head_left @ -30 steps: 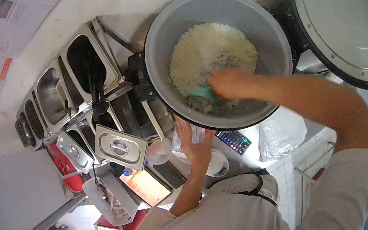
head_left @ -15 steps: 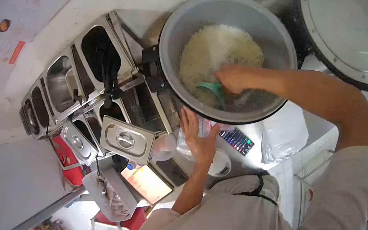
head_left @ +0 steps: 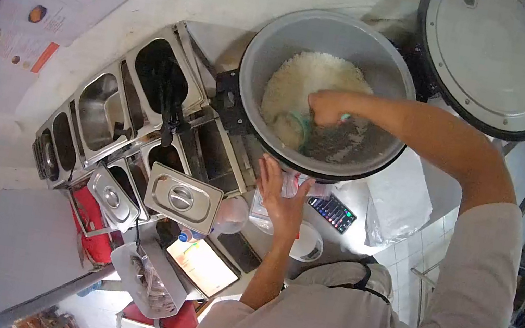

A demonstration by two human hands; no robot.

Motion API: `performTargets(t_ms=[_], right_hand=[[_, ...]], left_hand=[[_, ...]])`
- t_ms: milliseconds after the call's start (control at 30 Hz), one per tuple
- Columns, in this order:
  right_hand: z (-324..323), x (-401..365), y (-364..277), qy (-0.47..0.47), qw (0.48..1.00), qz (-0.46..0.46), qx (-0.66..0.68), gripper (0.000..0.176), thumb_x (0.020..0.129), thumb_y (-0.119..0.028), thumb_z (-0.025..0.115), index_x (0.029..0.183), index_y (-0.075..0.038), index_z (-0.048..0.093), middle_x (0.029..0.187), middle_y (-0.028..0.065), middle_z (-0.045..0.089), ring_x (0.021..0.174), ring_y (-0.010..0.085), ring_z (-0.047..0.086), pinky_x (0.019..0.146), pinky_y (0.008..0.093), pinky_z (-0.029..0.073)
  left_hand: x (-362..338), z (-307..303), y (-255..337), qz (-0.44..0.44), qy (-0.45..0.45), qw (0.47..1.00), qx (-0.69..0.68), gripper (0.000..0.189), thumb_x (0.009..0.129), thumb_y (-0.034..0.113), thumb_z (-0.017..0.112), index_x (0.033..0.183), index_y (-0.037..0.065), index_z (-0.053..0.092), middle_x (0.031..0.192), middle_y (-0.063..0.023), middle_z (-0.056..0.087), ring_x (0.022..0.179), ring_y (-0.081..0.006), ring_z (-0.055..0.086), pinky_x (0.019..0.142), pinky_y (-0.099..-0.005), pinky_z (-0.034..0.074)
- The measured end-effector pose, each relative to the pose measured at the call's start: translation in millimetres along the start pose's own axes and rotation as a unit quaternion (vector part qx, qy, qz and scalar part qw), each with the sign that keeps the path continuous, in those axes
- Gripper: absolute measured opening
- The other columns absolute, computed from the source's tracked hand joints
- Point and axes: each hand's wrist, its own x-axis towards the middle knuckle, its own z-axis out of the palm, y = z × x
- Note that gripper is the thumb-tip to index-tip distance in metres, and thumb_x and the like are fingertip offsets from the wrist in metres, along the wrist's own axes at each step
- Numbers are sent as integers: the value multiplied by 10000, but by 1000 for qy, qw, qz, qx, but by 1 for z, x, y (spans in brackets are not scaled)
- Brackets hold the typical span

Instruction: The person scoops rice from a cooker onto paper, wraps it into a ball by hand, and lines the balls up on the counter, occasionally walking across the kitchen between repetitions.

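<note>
Inside a big grey rice cooker (head_left: 393, 88), my right hand (head_left: 329, 108) is closed on the handle of a green rice scoop (head_left: 304, 128). The scoop's head is down at the near edge of a mound of white rice (head_left: 319, 73), with some rice in or against it. To the right of the mound the dark cooker bottom shows, with bits of rice stuck on it. My left hand (head_left: 280, 202) has its fingers spread at the outside of the cooker's near wall; whether it presses on the wall is hard to see.
The cooker's lid (head_left: 491, 63) stands raised at the upper right. Steel food pans (head_left: 101, 109) and a lidded pan (head_left: 180, 199) line the left. A phone (head_left: 332, 212), a plastic bag (head_left: 399, 201), a lit tablet (head_left: 203, 264) and a cutlery bin (head_left: 146, 280) lie nearby.
The view has shifted slightly. In the cooker, the scoop has turned in my right hand and its rim now faces more sideways. More of the dark bottom shows. My left hand stays in place.
</note>
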Motion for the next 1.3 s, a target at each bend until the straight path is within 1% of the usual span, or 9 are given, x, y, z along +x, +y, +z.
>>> performTargets(t_ms=[100, 233, 467, 667, 800, 900, 1067, 1200, 1300], right_hand=[[-9, 17, 4, 254, 967, 23, -27, 251, 754, -126, 723, 945, 37, 733, 1000, 240, 734, 924, 380, 728, 798, 462, 583], [25, 22, -35, 304, 951, -27, 52, 275, 794, -127, 701, 1012, 39, 720, 971, 240, 726, 945, 415, 718, 813, 479, 582], [19, -43, 11, 205, 963, -155, -78, 240, 809, -190, 658, 877, 27, 737, 817, 233, 722, 711, 361, 704, 618, 462, 546], [0, -126, 43, 104, 959, -86, 249, 360, 897, -319, 660, 693, -23, 645, 597, 46, 591, 467, 148, 538, 450, 328, 441], [6, -177, 56, 121, 911, -102, 381, 376, 985, -246, 581, 715, 5, 654, 608, 61, 600, 439, 113, 502, 405, 290, 389], [48, -208, 80, 161, 843, -208, 469, 308, 954, -228, 591, 752, -3, 650, 621, 60, 601, 441, 122, 493, 401, 294, 385], [173, -257, 144, 36, 677, -280, 680, 292, 943, -205, 629, 1074, 52, 677, 869, 131, 698, 579, 135, 576, 491, 284, 464], [309, -254, 220, 68, 741, -63, 664, 378, 965, -202, 618, 1292, -19, 669, 858, 75, 690, 628, 122, 589, 530, 277, 489], [397, -215, 274, 178, 820, -21, 543, 385, 985, -203, 606, 1343, -70, 658, 842, 45, 678, 641, 107, 586, 536, 274, 493]], left_hand=[[-2, 2, -4, 9, 14, 1000, 5, 1016, 772, 275, 885, 1569, -13, 323, 1629, -194, 342, 1519, -387, 287, 1215, -602, 167], [-1, 5, -3, 19, 18, 1000, 15, 1010, 772, 314, 885, 1561, -10, 346, 1608, -195, 383, 1518, -372, 297, 1206, -618, 171], [-4, 6, 7, 27, 31, 999, 34, 920, 804, 183, 859, 1553, -13, 362, 1581, -228, 408, 1497, -393, 334, 1213, -528, 241], [-26, -2, 4, 20, 38, 995, -91, 771, 900, 97, 735, 1554, -25, 346, 1566, -251, 421, 1475, -385, 375, 1193, -469, 304], [-69, -3, 1, 2, 73, 991, -114, 673, 928, 55, 672, 1524, -45, 377, 1520, -257, 473, 1402, -380, 473, 1158, -429, 359], [-111, 12, -8, -46, 61, 987, -139, 580, 931, 37, 644, 1469, -48, 446, 1475, -240, 522, 1336, -356, 540, 1132, -407, 388], [-196, 72, 15, -92, -75, 992, -33, 493, 909, 57, 662, 1381, -25, 548, 1437, -219, 558, 1278, -365, 585, 1098, -409, 423], [-223, 186, 29, -80, -150, 986, 1, 602, 887, 151, 726, 1428, -3, 510, 1449, -212, 548, 1329, -379, 534, 1113, -451, 415], [-248, 279, 14, -27, -132, 986, 98, 873, 837, 286, 796, 1539, 14, 353, 1576, -194, 385, 1451, -396, 366, 1175, -514, 323]])
